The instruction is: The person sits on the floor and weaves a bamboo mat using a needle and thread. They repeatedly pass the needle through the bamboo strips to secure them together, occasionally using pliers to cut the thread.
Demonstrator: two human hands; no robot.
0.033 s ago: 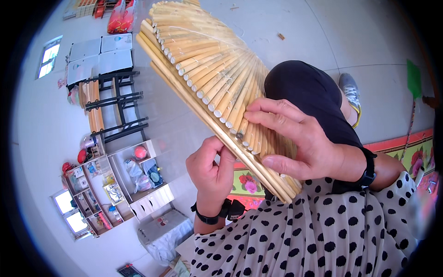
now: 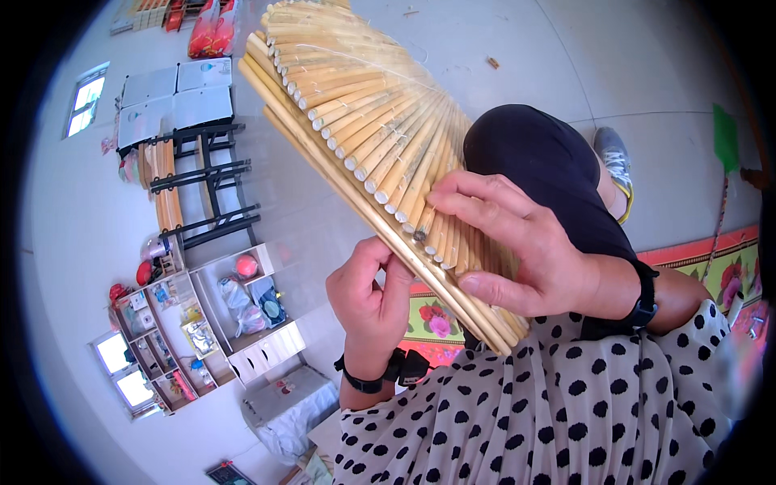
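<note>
A stiff panel of thin tan reed canes [image 2: 364, 121], bound side by side with pale thread, slants from the upper left toward my lap. Several longer canes [image 2: 356, 202] run along its left edge. My left hand [image 2: 370, 291] is closed against that edge, thumb and forefinger tips pressed at the long canes; whatever they pinch is hidden. On the upper face, my right hand [image 2: 533, 250] rests with fingers stretched over the cut cane ends and thumb apart, near the long canes. One cane end beside its fingertips is dark. The panel's underside is hidden.
My knee [image 2: 533, 153] in dark cloth lies right of the panel. A floral mat [image 2: 695, 267] is under me. To the left stand a shelf unit [image 2: 202, 323], folded black-legged furniture [image 2: 202, 186] and pale cabinets [image 2: 174, 101]. A green flat-headed swatter [image 2: 725, 137] is at right.
</note>
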